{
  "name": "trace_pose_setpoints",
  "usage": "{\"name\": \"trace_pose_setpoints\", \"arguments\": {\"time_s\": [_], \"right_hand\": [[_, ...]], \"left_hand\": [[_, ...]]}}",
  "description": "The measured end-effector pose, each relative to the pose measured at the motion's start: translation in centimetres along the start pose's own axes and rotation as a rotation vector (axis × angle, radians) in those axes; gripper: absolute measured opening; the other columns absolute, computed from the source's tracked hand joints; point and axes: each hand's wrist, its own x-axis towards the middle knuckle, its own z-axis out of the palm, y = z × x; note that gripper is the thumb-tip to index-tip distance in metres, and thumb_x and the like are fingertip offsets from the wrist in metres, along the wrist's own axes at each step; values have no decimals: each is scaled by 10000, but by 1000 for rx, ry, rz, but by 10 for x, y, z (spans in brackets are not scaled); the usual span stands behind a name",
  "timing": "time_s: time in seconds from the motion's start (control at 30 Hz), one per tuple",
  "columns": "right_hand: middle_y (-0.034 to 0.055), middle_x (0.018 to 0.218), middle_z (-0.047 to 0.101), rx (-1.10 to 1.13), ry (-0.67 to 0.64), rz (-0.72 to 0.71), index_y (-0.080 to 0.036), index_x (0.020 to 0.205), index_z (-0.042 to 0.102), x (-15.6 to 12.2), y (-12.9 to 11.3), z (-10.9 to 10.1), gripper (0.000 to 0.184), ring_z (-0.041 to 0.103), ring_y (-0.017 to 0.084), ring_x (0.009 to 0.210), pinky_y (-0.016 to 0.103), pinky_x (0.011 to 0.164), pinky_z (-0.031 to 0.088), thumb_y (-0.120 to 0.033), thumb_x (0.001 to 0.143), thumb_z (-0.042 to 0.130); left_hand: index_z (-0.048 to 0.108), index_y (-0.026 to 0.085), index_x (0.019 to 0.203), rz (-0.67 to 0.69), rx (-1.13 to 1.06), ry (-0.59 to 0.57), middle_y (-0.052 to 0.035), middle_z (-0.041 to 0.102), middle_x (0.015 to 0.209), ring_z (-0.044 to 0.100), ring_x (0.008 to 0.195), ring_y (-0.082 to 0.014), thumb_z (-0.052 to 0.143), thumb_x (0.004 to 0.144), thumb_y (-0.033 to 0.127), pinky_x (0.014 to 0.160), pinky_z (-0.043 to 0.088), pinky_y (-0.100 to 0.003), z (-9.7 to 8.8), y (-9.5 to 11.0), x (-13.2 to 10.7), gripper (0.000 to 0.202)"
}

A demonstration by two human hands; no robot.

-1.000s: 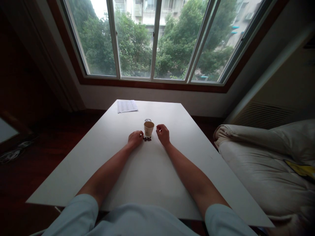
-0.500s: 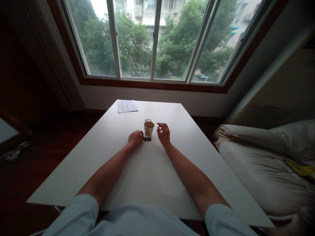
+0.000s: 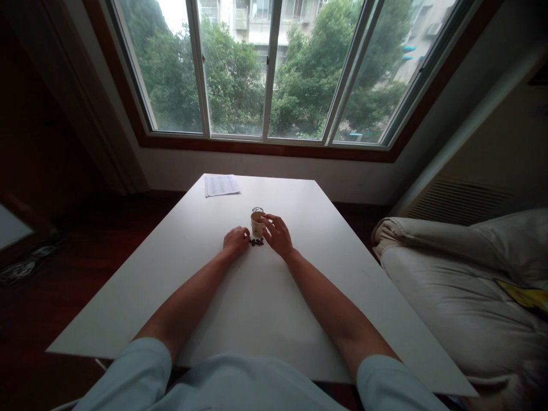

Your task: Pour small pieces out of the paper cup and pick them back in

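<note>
A small tan paper cup (image 3: 256,222) stands upright near the middle of the white table (image 3: 257,297). Several small dark beans (image 3: 256,242) lie in a little heap just in front of it. My right hand (image 3: 278,234) has its fingers curled against the cup's right side and rim, touching it. Left of the beans, my left hand (image 3: 235,240) rests on the table as a loose fist, its fingertips close to the heap. Whether anything sits inside that fist is hidden.
A printed sheet of paper (image 3: 221,184) lies at the table's far left corner. A small dark ring-shaped item (image 3: 257,209) sits just behind the cup. A pale sofa with cushions (image 3: 466,285) stands at the right. A wide window (image 3: 274,68) fills the far wall.
My right hand has moved left from beside the cup and opened, then closed its fingers onto the cup's side. My left hand and the beans have stayed put.
</note>
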Motion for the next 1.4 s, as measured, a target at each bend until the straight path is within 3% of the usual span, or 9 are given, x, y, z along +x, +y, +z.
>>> {"name": "trace_pose_setpoints", "arguments": {"time_s": [0.2,0.37,0.57,0.73,1.03,1.2,1.4], "right_hand": [[106,1416,514,39,-58,42,-251,1378,539,3,-7,-5,420,464,278,1307,491,1085,437,-236,962,486],[101,1397,515,56,-12,100,-257,1341,557,3,-9,-8,387,464,272,1299,486,1087,430,-248,960,489],[110,1186,599,45,86,217,-220,1153,632,-1,3,-8,259,530,258,1142,436,985,469,-231,952,469],[73,929,656,68,10,222,-208,995,658,-4,8,-5,210,580,221,915,357,841,480,-194,941,456],[54,814,653,53,-39,195,-200,960,671,-2,1,-7,207,580,190,782,303,764,449,-205,909,470],[20,727,635,34,-189,191,-212,845,696,-3,13,-12,176,550,158,686,265,691,420,-166,818,528],[-36,672,652,105,-477,234,-274,907,760,-11,33,-6,190,546,114,607,226,644,399,-203,811,613]], "left_hand": [[702,275,1011,-1,2,4,-47,648,1039,591,968,-192,559,882,229,823,445,-292,-1,1,0,198],[705,272,1015,-10,-4,-9,-51,643,1038,586,987,-195,561,891,238,828,446,-292,-1,0,0,193],[702,268,1016,6,-16,-8,-54,632,1055,578,995,-197,550,898,240,829,442,-296,1,-4,1,195],[688,257,1019,-2,-26,-12,-54,630,1060,571,992,-190,548,894,232,816,433,-287,1,-5,2,189],[676,246,973,-8,-9,6,-57,634,1038,573,989,-202,563,882,249,790,432,-295,1,-4,2,145],[682,241,961,-13,-6,0,-60,631,1035,575,992,-200,563,903,303,794,434,-291,1,-3,2,146],[694,248,979,-15,-29,-4,-59,627,1043,575,986,-191,550,898,235,794,430,-284,2,-6,3,166]]}}
